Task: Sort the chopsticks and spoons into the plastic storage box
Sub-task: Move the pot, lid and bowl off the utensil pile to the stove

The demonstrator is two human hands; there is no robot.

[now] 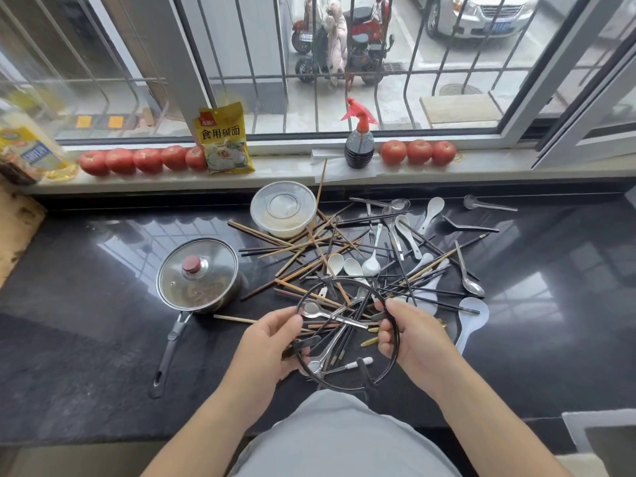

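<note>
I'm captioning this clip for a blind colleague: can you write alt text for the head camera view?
A person's left hand and right hand grip a black wire ring stand above a jumbled pile of chopsticks and spoons on a dark glossy counter. A lidded pan sits left, a clear round container behind the pile, and tomatoes line the windowsill.

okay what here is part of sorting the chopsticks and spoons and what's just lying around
Job: chopsticks, white spoons, metal spoon, clear plastic box.

Lying about: lidded pot, tomatoes, spray bottle, yellow packet, black wire ring held by left hand and right hand.
</note>
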